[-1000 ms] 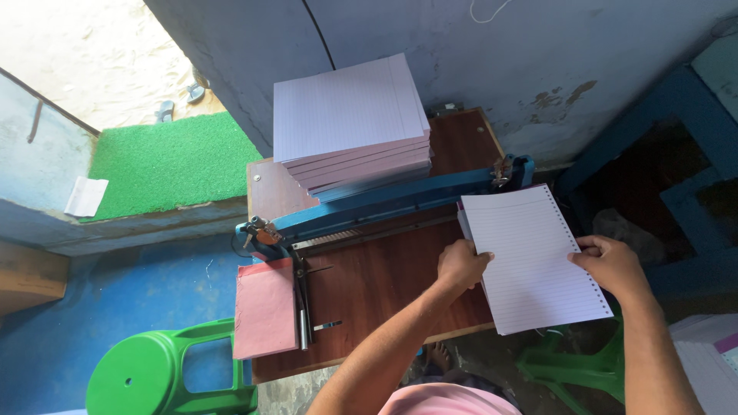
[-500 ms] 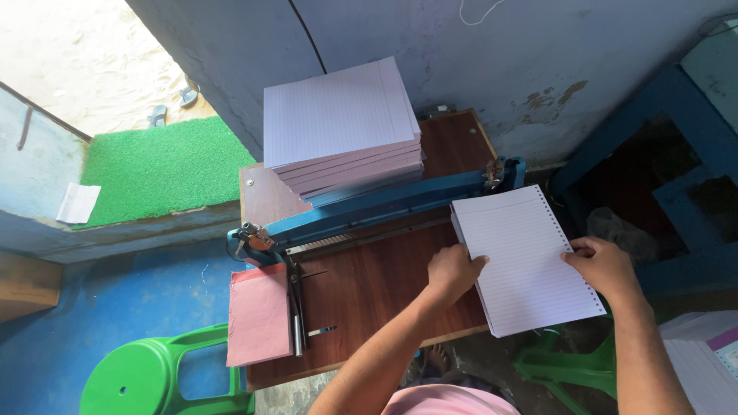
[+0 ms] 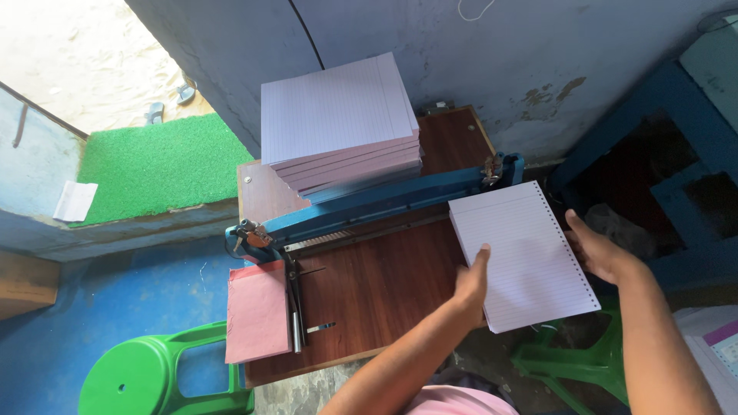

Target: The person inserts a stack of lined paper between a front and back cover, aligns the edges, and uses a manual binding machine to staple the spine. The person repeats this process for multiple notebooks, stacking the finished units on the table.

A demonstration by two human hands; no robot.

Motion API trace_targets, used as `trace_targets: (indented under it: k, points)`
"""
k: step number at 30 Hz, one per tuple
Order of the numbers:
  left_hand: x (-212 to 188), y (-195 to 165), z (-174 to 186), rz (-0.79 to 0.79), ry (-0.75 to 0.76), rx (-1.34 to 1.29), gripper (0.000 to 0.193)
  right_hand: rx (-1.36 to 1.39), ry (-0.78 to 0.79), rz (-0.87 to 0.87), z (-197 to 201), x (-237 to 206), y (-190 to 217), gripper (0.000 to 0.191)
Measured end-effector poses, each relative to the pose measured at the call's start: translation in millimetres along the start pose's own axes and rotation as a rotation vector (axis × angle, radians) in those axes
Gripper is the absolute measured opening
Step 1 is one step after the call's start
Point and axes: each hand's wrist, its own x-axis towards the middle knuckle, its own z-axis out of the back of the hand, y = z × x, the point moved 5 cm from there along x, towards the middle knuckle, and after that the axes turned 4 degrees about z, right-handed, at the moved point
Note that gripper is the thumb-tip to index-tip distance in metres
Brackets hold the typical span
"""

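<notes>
Brown wooden tabletop (image 3: 384,284) fills the middle of the view, pushed up against a blue-grey wall (image 3: 477,54), and right at its right-hand edge sits the action: a punched sheaf of lined paper (image 3: 523,257), its row of holes running down the right side, tilted and hanging partly past the table edge over the gap beside it. Left hand (image 3: 470,283) clamps the sheaf's left edge, thumb on top and fingers tucked underneath; right hand (image 3: 603,252) presses against the perforated edge with fingers curled behind it, so both hands are closed on the paper. Just above the sheaf's top corner lies the blue punching machine (image 3: 384,204), a long bar crossing the table on a slant, its right end almost touching the paper. Behind the bar, a tall stack of lined paper (image 3: 338,123) stands in stepped bundles near the wall. Bare wood lies open between bar and front edge, with a metal lever handle (image 3: 294,307) down the left and a pink sheet pile (image 3: 257,311) overhanging the left edge. Beyond the table, a green plastic stool (image 3: 154,376) stands on the blue floor lower left, and a green mat (image 3: 157,165) lies by the doorway.
</notes>
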Motion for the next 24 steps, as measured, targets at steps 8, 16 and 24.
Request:
trace_targets:
  k: [8, 16, 24]
  points:
    - [13, 8, -22, -0.073, 0.014, 0.023, 0.111, 0.017, 0.216, -0.044, -1, -3, 8, 0.129]
    - [3, -1, -28, -0.130, 0.134, 0.068, 0.105, -0.032, 0.215, -0.060, -1, 2, 4, 0.131]
    - [-8, -8, -24, -0.074, 0.104, 0.142, 0.119, -0.020, 0.195, -0.044, -5, -2, 8, 0.120]
